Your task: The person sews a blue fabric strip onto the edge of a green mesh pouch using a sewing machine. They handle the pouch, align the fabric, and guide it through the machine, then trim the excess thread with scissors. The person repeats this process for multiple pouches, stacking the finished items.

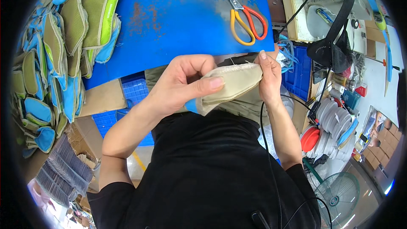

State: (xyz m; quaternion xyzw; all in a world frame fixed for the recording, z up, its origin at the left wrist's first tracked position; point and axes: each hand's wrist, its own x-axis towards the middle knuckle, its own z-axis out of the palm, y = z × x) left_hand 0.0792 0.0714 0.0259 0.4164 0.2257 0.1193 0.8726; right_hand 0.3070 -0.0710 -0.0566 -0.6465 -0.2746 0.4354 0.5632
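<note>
A small beige sewn fabric piece (237, 83) with a bit of blue at its left end is held up in front of my lap, close to the table's near edge. My left hand (188, 80) grips its left end, thumb on top and fingers behind. At the right tip, my right hand (270, 74) pinches the edge between thumb and fingers. Loose thread ends stick up along the upper seam. On the blue table (178, 29), beyond my right hand, lie scissors (243, 19) with one yellow and one red-orange handle, blades pointing away.
Stacked green, tan and blue sewn pieces (76, 29) cover the table's left side. Below them are cardboard (103, 97) and a bundle of grey striped material (63, 171). At right are a blue crate (299, 72), white spools (333, 118) and a green fan (338, 193). A black cable crosses my right side.
</note>
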